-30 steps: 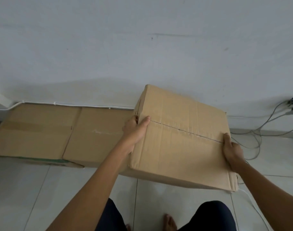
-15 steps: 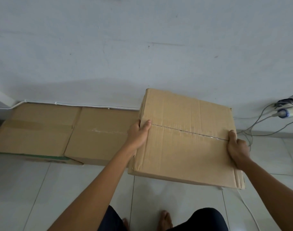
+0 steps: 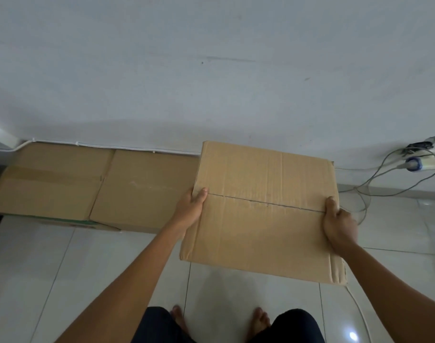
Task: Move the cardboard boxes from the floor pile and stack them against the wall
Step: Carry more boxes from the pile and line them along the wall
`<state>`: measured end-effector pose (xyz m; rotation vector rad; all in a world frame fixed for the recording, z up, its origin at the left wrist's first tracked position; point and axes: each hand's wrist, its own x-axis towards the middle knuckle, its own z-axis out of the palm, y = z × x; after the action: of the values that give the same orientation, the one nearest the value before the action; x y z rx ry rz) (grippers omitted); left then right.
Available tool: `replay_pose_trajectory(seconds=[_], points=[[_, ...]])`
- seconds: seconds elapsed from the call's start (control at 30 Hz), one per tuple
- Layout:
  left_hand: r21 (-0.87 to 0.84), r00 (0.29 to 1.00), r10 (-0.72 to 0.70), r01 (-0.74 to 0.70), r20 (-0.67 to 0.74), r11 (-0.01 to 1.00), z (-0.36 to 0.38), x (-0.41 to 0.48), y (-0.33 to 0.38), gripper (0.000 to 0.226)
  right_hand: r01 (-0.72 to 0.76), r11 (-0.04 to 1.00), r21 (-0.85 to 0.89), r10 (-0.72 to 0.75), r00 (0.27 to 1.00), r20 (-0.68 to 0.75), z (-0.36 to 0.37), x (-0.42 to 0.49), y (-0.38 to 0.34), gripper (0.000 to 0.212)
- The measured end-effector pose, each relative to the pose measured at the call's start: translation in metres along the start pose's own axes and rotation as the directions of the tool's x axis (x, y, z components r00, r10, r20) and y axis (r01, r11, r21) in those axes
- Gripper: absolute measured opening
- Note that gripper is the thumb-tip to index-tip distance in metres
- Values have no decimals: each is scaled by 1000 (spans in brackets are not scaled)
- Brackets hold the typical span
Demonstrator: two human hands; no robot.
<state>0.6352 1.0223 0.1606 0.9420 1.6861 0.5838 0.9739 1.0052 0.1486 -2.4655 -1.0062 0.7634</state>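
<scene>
The held box (image 3: 261, 214) is in front of the person, toward 1 o'clock from the bare feet (image 3: 259, 320), with its top face up and slightly turned. Its far edge comes close to the white wall (image 3: 211, 70); whether it touches the wall I cannot tell. At 9 o'clock of it two other boxes lie in a row along the wall base: the middle box (image 3: 142, 189) and, beyond it, the left box (image 3: 48, 186). The left edge of the held box covers the right end of the middle box, so a gap between them is not visible. At 3 o'clock grey cables (image 3: 374, 184) loop on the tile floor (image 3: 75, 268) near the right edge of the box and lead to a power strip (image 3: 424, 162) by the wall. A thin white cable (image 3: 357, 305) comes out by the near right corner and runs toward 5 o'clock. At 6 o'clock the floor stretches from the near edge of the box to the feet.

Both arms reach forward, nearly straight. The left hand (image 3: 190, 209) grips the left edge at the centre seam, thumb on the top face, the other fingers hidden round the side. The right hand (image 3: 339, 224) grips the right edge at the same seam, thumb on top, fingers curled over the edge.
</scene>
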Motion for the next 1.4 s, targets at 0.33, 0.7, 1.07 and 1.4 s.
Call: replay_pose_trajectory(seconds=[0.33,0.7,1.07,1.4], points=[[-67,982,-118,110,-148,992,25,59,-67,48,60,997,-45,-56,996,74,64,50,13,74],[249,940,167,-92,-299,964,67,141,-150,36,34,999,-36,-31,996,85,170,98,67,83],[528,782,427,-149,-454,836,100,168,-198,43,94,995,-24,-93,995,34,219,124,102,81],[755,696,647,-231,-313,614,98,175,-196,35,424,905,-18,-424,905,-39,227,120,98,57]])
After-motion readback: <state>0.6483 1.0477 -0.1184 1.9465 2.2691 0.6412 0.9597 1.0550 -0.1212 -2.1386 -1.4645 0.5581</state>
